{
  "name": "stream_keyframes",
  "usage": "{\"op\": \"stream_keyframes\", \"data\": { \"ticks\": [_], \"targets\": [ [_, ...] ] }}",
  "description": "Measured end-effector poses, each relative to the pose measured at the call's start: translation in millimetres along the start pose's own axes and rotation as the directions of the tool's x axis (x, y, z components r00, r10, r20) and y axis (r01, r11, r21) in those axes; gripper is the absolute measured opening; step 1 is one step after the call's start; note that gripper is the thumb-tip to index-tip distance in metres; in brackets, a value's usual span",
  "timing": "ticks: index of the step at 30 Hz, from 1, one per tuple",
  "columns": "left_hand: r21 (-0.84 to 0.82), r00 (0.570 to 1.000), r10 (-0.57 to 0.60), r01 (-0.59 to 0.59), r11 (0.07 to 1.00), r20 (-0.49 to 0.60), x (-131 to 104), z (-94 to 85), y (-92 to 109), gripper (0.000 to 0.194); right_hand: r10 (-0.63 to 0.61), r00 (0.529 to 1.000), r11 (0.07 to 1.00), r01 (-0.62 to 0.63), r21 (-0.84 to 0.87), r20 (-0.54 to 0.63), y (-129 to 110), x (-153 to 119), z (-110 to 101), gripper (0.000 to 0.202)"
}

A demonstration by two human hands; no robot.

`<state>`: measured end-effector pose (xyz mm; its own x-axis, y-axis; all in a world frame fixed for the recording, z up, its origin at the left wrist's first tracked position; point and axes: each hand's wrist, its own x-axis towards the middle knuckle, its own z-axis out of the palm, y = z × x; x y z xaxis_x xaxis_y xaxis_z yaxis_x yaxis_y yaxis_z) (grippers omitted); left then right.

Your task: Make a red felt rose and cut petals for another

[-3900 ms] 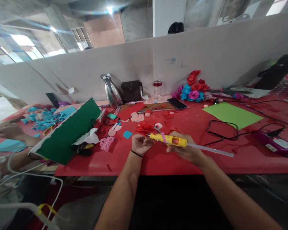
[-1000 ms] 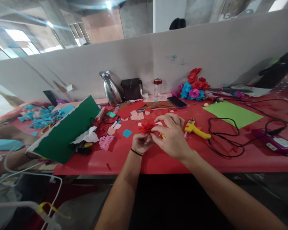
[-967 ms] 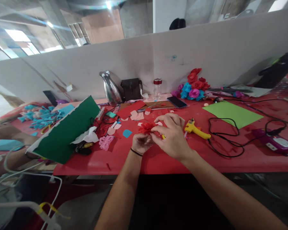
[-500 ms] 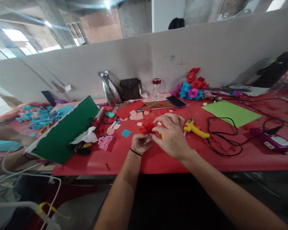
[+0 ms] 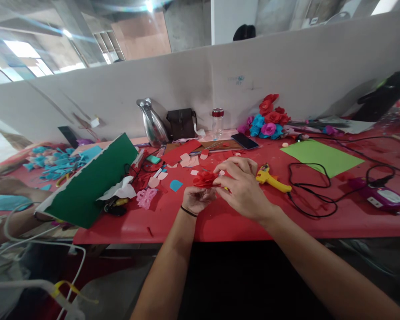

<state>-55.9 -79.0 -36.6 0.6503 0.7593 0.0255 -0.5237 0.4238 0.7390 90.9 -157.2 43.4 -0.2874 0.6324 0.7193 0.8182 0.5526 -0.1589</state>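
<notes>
A red paper flower (image 5: 204,178) is held just above the red table, near its front middle. My left hand (image 5: 198,198) is closed around the flower's underside from below. From the right, my right hand (image 5: 242,186) pinches at the flower's right edge with thumb and fingertips, its other fingers curled above. Just right of that hand lies a yellow hot glue gun (image 5: 272,178), its nozzle end partly hidden behind the fingers. Loose pink petals (image 5: 189,160) and a blue paper petal (image 5: 176,185) lie to the left of the flower.
A green board (image 5: 96,182) leans on the left, with a co-worker's arm (image 5: 11,189) beyond it. At the back stand a steel jug (image 5: 153,124), a dark bag (image 5: 181,124), a glass jar (image 5: 218,123) and paper flowers (image 5: 268,120). Black cable runs to a purple power box (image 5: 380,195).
The flower has turned slightly in my left hand, and more of its petals show. My right fingertips have shifted a little along its edge. The co-worker's hand at far left has moved slightly.
</notes>
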Motion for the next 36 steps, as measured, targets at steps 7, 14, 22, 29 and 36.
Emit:
{"op": "stream_keyframes", "data": {
  "ticks": [7, 14, 22, 29, 36],
  "targets": [
    [0.074, 0.999, -0.036, 0.037, 0.997, -0.017, 0.8, -1.6, 1.0, 0.015, -0.039, 0.999, 0.999, 0.039, 0.010, 0.020, 4.1, -0.5, 0.8, 0.013],
    [0.059, 1.000, 0.026, -0.025, 0.998, -0.014, 2.3, 1.6, 2.2, 0.016, 0.099, 0.995, 0.995, -0.099, 0.031, -0.017, 4.4, -4.1, 4.6, 0.018],
    [0.070, 0.999, -0.024, 0.026, 0.997, -0.035, 0.3, 2.4, 2.8, 0.023, 0.081, 0.996, 0.996, -0.079, 0.036, -0.033, 6.2, -2.9, 11.6, 0.012],
    [-0.009, 0.996, 0.085, -0.085, 0.996, -0.033, 4.4, 0.6, 0.8, 0.022, 0.169, 0.973, 0.983, -0.155, 0.096, -0.159, 10.0, -7.2, 12.1, 0.021],
    [0.172, 0.939, 0.230, -0.190, 0.966, -0.255, 12.7, 7.7, -12.3, 0.027, 0.443, 0.890, 0.858, -0.385, 0.341, -0.111, 11.6, -21.4, 36.1, 0.011]
  ]
}}
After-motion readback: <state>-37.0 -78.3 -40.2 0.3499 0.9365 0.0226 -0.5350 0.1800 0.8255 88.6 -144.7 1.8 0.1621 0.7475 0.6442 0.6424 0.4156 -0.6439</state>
